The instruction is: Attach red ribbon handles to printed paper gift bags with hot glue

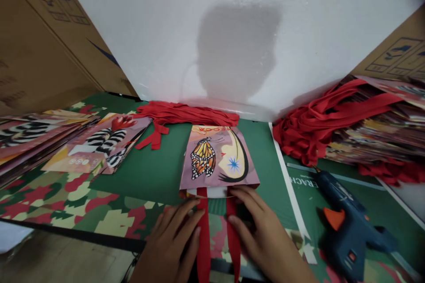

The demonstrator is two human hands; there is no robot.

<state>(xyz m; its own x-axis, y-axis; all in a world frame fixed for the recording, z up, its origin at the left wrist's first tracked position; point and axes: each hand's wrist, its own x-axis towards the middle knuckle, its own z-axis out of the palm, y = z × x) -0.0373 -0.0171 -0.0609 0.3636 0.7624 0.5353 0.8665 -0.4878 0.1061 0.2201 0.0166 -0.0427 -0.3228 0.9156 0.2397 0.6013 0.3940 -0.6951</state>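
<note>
A small printed paper bag (217, 159) with a butterfly and a painted face lies flat on the green board, its open edge towards me. Two red ribbon ends, the left strip (203, 243) and the right strip (233, 243), run from that edge down over the table's front. My left hand (172, 243) rests with fingers stretched out, the tips touching the left strip. At the bag's near right corner, my right hand (262, 239) has its forefinger on the edge and its thumb apart on the right strip.
A bundle of red ribbons (189, 113) lies behind the bag. Printed pieces (99, 143) are stacked at left. On the right, a blue glue gun (345, 225) lies before a tall stack of ribboned bags (375, 128). A cardboard box (40, 44) and white panel (159, 31) enclose the back.
</note>
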